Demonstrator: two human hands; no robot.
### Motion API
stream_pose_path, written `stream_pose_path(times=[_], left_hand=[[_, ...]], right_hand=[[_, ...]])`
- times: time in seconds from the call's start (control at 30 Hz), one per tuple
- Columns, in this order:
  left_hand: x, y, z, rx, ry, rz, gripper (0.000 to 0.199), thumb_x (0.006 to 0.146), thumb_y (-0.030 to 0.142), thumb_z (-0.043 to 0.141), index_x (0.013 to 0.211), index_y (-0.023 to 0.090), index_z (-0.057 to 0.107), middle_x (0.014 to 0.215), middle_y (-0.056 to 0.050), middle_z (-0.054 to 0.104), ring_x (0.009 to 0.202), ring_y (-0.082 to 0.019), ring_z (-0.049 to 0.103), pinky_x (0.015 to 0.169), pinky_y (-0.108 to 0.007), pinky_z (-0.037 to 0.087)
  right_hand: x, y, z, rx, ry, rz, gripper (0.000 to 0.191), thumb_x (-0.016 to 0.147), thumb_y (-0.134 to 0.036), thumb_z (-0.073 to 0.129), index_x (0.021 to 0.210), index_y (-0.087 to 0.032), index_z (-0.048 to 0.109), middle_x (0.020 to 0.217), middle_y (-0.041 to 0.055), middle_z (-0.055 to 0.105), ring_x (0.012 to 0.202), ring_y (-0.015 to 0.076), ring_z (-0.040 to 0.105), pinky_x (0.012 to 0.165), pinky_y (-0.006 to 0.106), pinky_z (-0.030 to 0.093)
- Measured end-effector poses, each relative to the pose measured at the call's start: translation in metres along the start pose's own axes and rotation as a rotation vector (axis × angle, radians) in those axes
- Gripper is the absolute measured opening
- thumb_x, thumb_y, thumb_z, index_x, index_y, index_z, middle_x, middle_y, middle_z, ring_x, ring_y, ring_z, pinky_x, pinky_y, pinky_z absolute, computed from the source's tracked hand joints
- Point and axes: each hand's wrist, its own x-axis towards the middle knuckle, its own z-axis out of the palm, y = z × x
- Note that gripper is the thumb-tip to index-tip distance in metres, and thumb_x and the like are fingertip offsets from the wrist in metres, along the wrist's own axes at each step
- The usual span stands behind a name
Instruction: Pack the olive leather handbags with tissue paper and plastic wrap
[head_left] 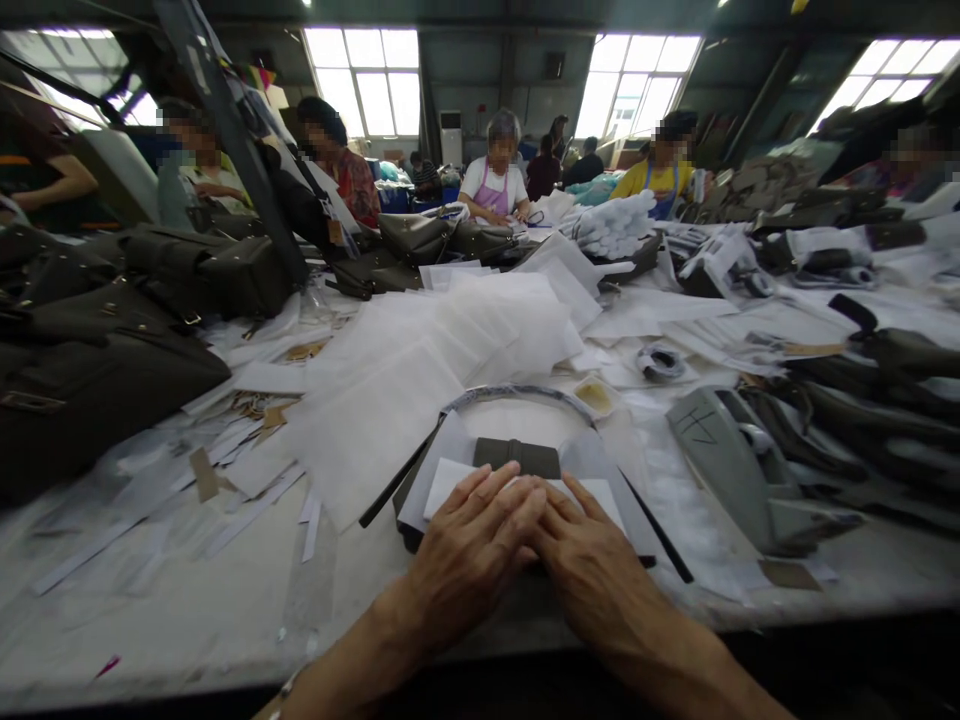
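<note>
A dark handbag [517, 457] lies in front of me at the table's near edge. Its handle [517, 391], covered in clear wrapping, arches away from me. White sheets [451, 482] cover much of the bag, leaving a dark patch with a raised band showing. My left hand [472, 530] rests on the sheets, its fingers stretched out and overlapping those of the other hand. My right hand [592, 550] also presses flat there, fingers extended. Narrow dark straps [397, 484] stick out at both sides. What lies under the palms is hidden.
Translucent sheets [420, 350] spread beyond the bag. A grey tape dispenser [724, 460] and dark bag pieces [885, 400] lie right. Dark bags [97, 370] are piled left, near paper scraps [255, 410]. A small dish [595, 396] sits past the handle. Several co-workers [495, 185] work across the table.
</note>
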Motion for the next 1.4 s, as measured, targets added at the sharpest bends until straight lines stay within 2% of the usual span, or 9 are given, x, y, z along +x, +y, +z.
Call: stream_pose_path(times=[0.1, 0.23, 0.37, 0.5, 0.7, 0.9, 1.07, 1.17, 1.4], left_hand=[[0.003, -0.011, 0.023, 0.067, -0.137, -0.033, 0.055, 0.099, 0.049, 0.046, 0.140, 0.011, 0.047, 0.137, -0.012, 0.059, 0.129, -0.027, 0.053, 0.110, -0.044, 0.039], [-0.010, -0.013, 0.042, 0.080, -0.216, -0.135, 0.061, 0.098, 0.054, 0.046, 0.145, 0.014, 0.041, 0.140, -0.011, 0.057, 0.126, -0.024, 0.055, 0.108, -0.042, 0.041], [-0.021, -0.006, 0.047, 0.152, -0.127, -0.114, 0.059, 0.100, 0.050, 0.044, 0.145, 0.011, 0.041, 0.136, -0.013, 0.060, 0.124, -0.022, 0.057, 0.105, -0.039, 0.043], [-0.027, -0.006, 0.049, 0.262, -0.086, -0.069, 0.059, 0.100, 0.049, 0.044, 0.143, 0.008, 0.042, 0.135, -0.014, 0.061, 0.124, -0.022, 0.057, 0.104, -0.038, 0.044], [-0.025, -0.008, 0.042, 0.261, -0.152, 0.075, 0.065, 0.099, 0.050, 0.044, 0.147, 0.006, 0.037, 0.147, -0.015, 0.050, 0.139, -0.026, 0.042, 0.115, -0.046, 0.032], [-0.027, -0.001, 0.049, 0.218, -0.097, 0.041, 0.053, 0.101, 0.040, 0.046, 0.144, 0.009, 0.043, 0.141, -0.015, 0.056, 0.133, -0.023, 0.051, 0.109, -0.039, 0.041], [-0.035, 0.010, 0.054, 0.232, -0.047, 0.003, 0.043, 0.102, 0.026, 0.042, 0.141, 0.011, 0.048, 0.143, -0.015, 0.054, 0.134, -0.027, 0.049, 0.109, -0.044, 0.041], [-0.033, 0.016, 0.053, 0.224, -0.068, 0.004, 0.042, 0.100, 0.016, 0.039, 0.140, 0.011, 0.050, 0.142, -0.013, 0.055, 0.137, -0.027, 0.045, 0.112, -0.047, 0.037], [-0.020, 0.021, 0.062, 0.152, 0.021, 0.002, 0.039, 0.102, 0.017, 0.028, 0.113, 0.014, 0.065, 0.118, -0.010, 0.067, 0.129, -0.025, 0.052, 0.117, -0.049, 0.029]], right_hand=[[0.000, -0.003, 0.007, 0.056, 0.055, 0.038, 0.047, 0.087, -0.010, 0.051, 0.133, -0.015, 0.058, 0.141, 0.0101, 0.058, 0.134, 0.0244, 0.049, 0.117, 0.046, 0.035], [-0.002, 0.004, 0.001, 0.149, 0.012, 0.013, 0.058, 0.081, -0.003, 0.045, 0.137, -0.014, 0.055, 0.145, 0.0082, 0.054, 0.136, 0.0216, 0.047, 0.116, 0.042, 0.037], [-0.005, 0.008, -0.010, 0.202, -0.050, -0.005, 0.060, 0.080, -0.008, 0.049, 0.139, -0.016, 0.054, 0.147, 0.0075, 0.052, 0.137, 0.0224, 0.046, 0.117, 0.043, 0.037], [-0.012, 0.011, -0.002, 0.118, -0.056, -0.008, 0.071, 0.078, -0.023, 0.062, 0.146, -0.010, 0.045, 0.150, 0.0131, 0.045, 0.137, 0.0304, 0.045, 0.114, 0.049, 0.040], [-0.018, 0.019, 0.024, -0.036, 0.070, -0.010, 0.061, 0.078, -0.015, 0.063, 0.138, -0.008, 0.053, 0.141, 0.0158, 0.057, 0.129, 0.0302, 0.055, 0.109, 0.047, 0.046], [-0.026, 0.012, 0.031, -0.078, 0.266, -0.013, 0.050, 0.087, -0.011, 0.054, 0.136, -0.011, 0.053, 0.135, 0.0144, 0.063, 0.126, 0.0270, 0.057, 0.110, 0.046, 0.043], [-0.035, 0.008, 0.031, -0.076, 0.243, 0.044, 0.050, 0.089, -0.015, 0.058, 0.138, -0.012, 0.050, 0.137, 0.0147, 0.061, 0.129, 0.0299, 0.053, 0.113, 0.054, 0.038], [-0.037, 0.010, 0.034, -0.034, 0.239, 0.047, 0.046, 0.090, -0.011, 0.053, 0.136, -0.011, 0.052, 0.135, 0.0148, 0.062, 0.128, 0.0282, 0.055, 0.111, 0.052, 0.040], [-0.035, 0.012, 0.032, 0.037, 0.448, 0.045, 0.040, 0.086, -0.007, 0.043, 0.121, -0.016, 0.060, 0.118, 0.0090, 0.071, 0.118, 0.0216, 0.062, 0.107, 0.042, 0.046]])
